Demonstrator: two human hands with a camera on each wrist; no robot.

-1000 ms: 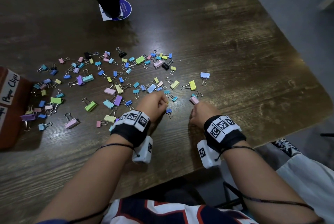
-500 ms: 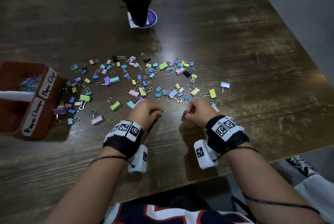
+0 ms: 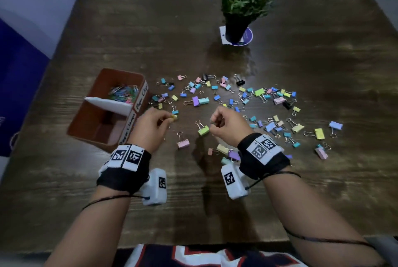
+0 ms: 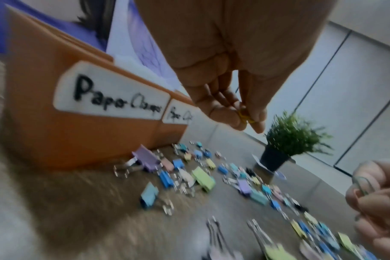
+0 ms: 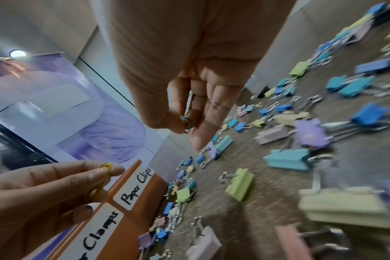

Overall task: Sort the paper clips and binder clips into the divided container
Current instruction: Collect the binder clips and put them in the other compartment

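Head view, frame centre: my left hand (image 3: 150, 125) pinches a yellow paper clip (image 3: 173, 117) beside the divided container (image 3: 103, 135), my right hand (image 3: 228, 125) pinching green paper clips (image 5: 186, 122).

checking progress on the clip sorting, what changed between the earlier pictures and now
Both hands lifted off the table and moved left toward the divided container. The left hand now pinches a yellow paper clip near the labelled wall; the right hand pinches a green paper clip. The camera turned left too, so the whole container shows. The binder clips and the potted plant appear unmoved.
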